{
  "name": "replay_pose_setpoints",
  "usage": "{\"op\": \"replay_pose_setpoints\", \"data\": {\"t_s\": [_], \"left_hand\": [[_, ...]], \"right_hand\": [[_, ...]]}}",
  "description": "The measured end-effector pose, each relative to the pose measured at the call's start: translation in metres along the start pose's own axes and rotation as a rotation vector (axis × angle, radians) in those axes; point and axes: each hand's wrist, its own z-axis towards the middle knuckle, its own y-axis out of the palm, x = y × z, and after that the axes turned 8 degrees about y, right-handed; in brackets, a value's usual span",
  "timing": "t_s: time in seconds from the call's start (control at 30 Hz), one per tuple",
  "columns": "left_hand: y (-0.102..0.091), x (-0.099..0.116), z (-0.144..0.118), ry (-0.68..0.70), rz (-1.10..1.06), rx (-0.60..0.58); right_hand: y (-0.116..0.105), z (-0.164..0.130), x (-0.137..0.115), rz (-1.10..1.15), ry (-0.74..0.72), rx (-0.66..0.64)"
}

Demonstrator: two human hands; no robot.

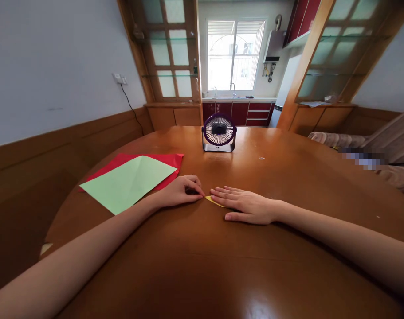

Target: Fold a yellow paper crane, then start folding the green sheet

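A small folded yellow paper [212,200] lies on the round wooden table [202,257], mostly hidden under my right hand [246,205], which rests flat on it with fingers spread. My left hand [181,190] is curled, its fingertips pinching or pressing the paper's left tip. Only a narrow yellow corner shows between the two hands.
A light green paper sheet [130,181] lies on a red sheet [168,161] at the table's left. A small purple desk fan [219,132] stands at the far middle. A white scrap [45,248] sits at the table's left edge. A sofa [371,150] is to the right.
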Motion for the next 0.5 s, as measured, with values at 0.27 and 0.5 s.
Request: {"op": "replay_pose_setpoints", "data": {"t_s": [0.27, 0.5], "left_hand": [[0.0024, -0.0025, 0.0014, -0.015, -0.025, 0.016], [0.0022, -0.0034, 0.0032, 0.003, -0.013, 0.011]], "right_hand": [[-0.0014, -0.0007, -0.0024, 0.017, -0.015, 0.005], [-0.0039, 0.0003, -0.0049, -0.001, -0.007, -0.027]]}}
